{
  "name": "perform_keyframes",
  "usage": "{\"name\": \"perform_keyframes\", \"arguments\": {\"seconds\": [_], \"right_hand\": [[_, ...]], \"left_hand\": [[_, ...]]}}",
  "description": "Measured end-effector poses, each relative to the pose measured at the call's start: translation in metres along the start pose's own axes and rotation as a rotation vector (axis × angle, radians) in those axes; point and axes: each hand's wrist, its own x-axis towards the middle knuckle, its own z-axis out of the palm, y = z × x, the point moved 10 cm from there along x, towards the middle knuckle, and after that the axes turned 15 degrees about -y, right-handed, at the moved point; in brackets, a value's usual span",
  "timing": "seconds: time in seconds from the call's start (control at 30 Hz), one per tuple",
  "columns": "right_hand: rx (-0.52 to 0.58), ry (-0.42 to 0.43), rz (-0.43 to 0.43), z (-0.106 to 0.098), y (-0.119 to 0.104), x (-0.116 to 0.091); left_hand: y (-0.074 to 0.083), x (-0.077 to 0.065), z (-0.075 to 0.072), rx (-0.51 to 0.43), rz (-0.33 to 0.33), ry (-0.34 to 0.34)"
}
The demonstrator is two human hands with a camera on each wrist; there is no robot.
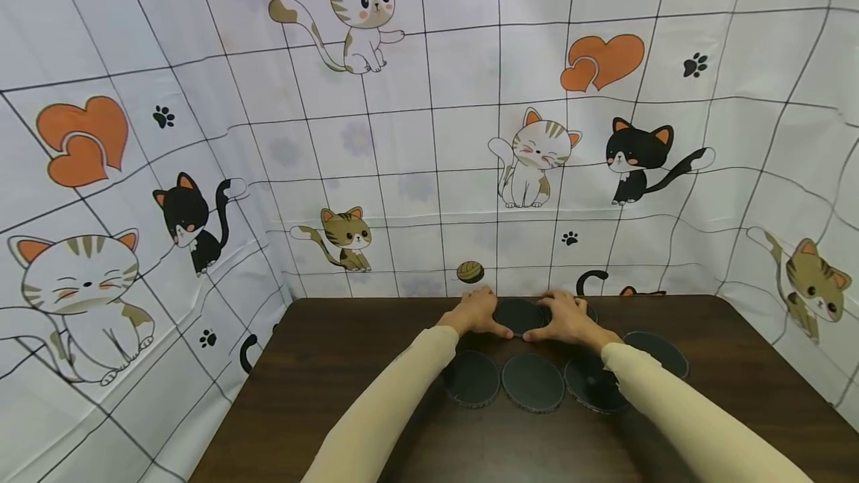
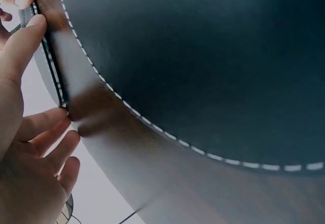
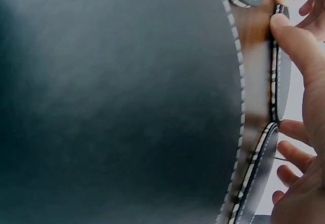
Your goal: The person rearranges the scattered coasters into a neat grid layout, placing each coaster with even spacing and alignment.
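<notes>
Both hands hold one dark round coaster [image 1: 519, 314] at the back of the table, one hand on each side. My left hand [image 1: 475, 313] grips its left edge, thumb in front and fingers around the side. From the right, my right hand [image 1: 567, 319] grips it the same way, and the two thumbs come close together at the near edge. In the left wrist view the held coaster [image 2: 53, 71] appears edge-on, with white stitching along its rim. Partly behind the right hand lies another coaster [image 1: 591, 311]; the right wrist view shows its stitched rim [image 3: 258, 168] near the fingertips.
Nearer me, three coasters lie in a row: left [image 1: 472, 379], middle [image 1: 533, 382] and right [image 1: 593, 386], the last partly under the right forearm. Another coaster [image 1: 658, 353] lies further right. The brown wooden table [image 1: 322, 379] ends against a cat-print curtain [image 1: 403, 170].
</notes>
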Motion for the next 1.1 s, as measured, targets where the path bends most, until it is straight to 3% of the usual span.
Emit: {"name": "perform_keyframes", "arguments": {"seconds": [0.27, 0.5, 0.7, 0.87, 1.1], "right_hand": [[0.015, 0.038, -0.055, -0.004, -0.003, 0.0], [0.001, 0.084, -0.113, -0.011, -0.021, -0.005], [-0.078, 0.171, -0.148, -0.027, -0.054, -0.023], [-0.109, 0.224, -0.178, -0.04, -0.087, -0.04], [-0.099, 0.273, -0.186, -0.039, -0.122, -0.078]], "left_hand": [[-0.006, 0.002, 0.004, -0.084, 0.022, 0.032], [-0.014, -0.018, -0.004, -0.159, 0.069, 0.092], [-0.013, -0.058, -0.024, -0.129, 0.133, 0.207], [-0.012, -0.099, -0.04, -0.042, 0.115, 0.299], [0.002, -0.148, -0.038, 0.035, 0.118, 0.336]]}}
